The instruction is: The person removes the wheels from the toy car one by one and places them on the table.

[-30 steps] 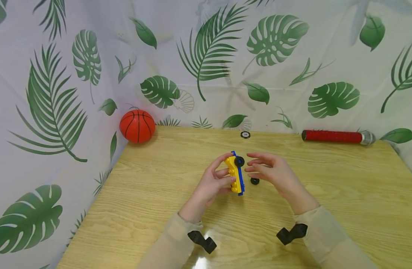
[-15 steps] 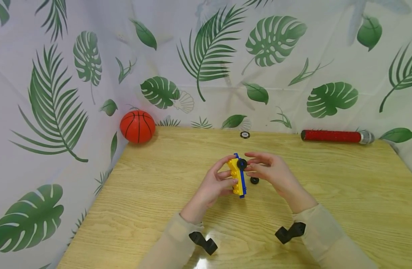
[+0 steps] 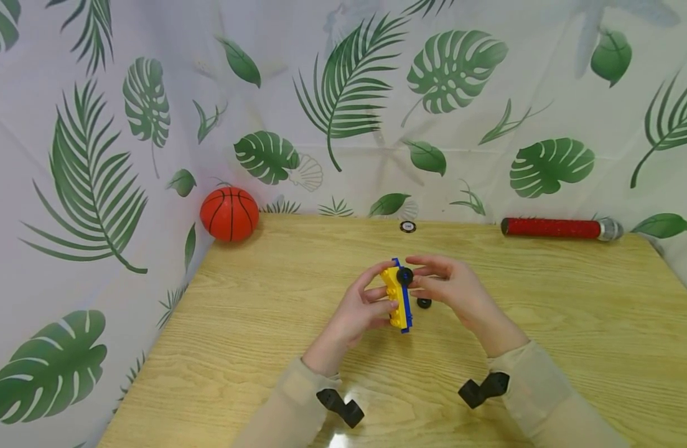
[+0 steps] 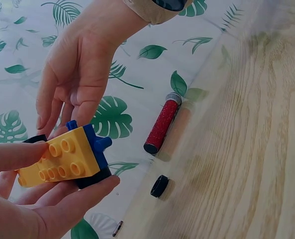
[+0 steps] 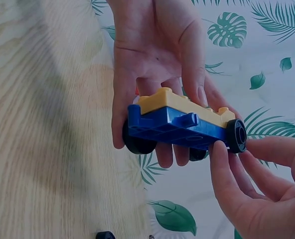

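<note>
My left hand (image 3: 360,309) grips a yellow and blue toy car (image 3: 399,306), tilted on end above the table. Studs cover its yellow top; black wheels sit on the blue base, while one blue axle stub (image 5: 186,119) is bare. The fingers of my right hand (image 3: 461,286) are at the black wheel (image 5: 236,136) near one end of the car, thumb and fingers on either side of it in the right wrist view. A loose black wheel (image 3: 424,303) lies on the table below the right fingers.
The wooden table (image 3: 237,348) meets a leaf-patterned curtain (image 3: 355,174) behind. Along its back edge are a small orange basketball (image 3: 229,214), a black and white poker chip (image 3: 407,227) and a red microphone (image 3: 556,228).
My left hand has brought the toy car slightly right and nearer. The gap to my right hand has closed, and its fingers now meet the mounted wheel. The loose wheel stays put.
</note>
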Demonstrator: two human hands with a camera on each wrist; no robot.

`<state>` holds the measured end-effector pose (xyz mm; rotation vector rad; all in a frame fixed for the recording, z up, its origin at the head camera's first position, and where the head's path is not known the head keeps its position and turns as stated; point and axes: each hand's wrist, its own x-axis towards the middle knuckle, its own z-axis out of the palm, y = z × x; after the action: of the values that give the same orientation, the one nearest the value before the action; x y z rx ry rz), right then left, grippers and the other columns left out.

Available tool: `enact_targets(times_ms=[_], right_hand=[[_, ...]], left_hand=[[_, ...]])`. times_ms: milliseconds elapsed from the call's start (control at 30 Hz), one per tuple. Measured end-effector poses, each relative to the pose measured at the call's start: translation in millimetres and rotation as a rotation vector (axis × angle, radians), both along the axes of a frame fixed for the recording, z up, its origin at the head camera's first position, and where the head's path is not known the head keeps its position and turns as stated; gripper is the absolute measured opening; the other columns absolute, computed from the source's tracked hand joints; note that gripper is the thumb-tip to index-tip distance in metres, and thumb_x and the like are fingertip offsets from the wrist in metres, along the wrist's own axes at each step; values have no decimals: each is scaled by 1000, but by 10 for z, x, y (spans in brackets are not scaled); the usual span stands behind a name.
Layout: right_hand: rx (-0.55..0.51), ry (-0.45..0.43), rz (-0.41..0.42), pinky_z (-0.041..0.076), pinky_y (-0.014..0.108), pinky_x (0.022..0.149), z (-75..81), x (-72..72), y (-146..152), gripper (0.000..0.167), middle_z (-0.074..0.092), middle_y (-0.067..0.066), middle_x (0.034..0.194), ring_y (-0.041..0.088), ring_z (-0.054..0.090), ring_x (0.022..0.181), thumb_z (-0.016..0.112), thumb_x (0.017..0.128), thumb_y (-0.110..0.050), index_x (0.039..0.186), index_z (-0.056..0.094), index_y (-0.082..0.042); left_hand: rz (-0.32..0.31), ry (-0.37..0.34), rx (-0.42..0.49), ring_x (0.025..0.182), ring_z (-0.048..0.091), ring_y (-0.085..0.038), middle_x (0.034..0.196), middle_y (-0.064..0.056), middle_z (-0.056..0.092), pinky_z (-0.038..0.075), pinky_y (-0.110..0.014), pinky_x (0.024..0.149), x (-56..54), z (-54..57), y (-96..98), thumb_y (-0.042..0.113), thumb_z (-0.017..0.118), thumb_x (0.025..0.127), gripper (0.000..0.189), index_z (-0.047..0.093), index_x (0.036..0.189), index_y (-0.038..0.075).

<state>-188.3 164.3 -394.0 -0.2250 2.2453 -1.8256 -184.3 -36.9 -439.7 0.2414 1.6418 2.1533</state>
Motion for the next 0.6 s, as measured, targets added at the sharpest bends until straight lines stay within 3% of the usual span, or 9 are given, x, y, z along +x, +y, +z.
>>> enact_targets(times_ms=[600], right_hand=[[114, 5, -20, 55, 23, 82, -63, 10, 23, 50, 64, 15, 111, 15, 65, 94, 71, 92, -15, 137, 55, 1]], left_hand=[[-48, -6, -19, 99, 69, -22, 134, -18, 62, 60, -37, 75, 29, -40, 38, -6, 59, 95, 66, 46, 146, 34]])
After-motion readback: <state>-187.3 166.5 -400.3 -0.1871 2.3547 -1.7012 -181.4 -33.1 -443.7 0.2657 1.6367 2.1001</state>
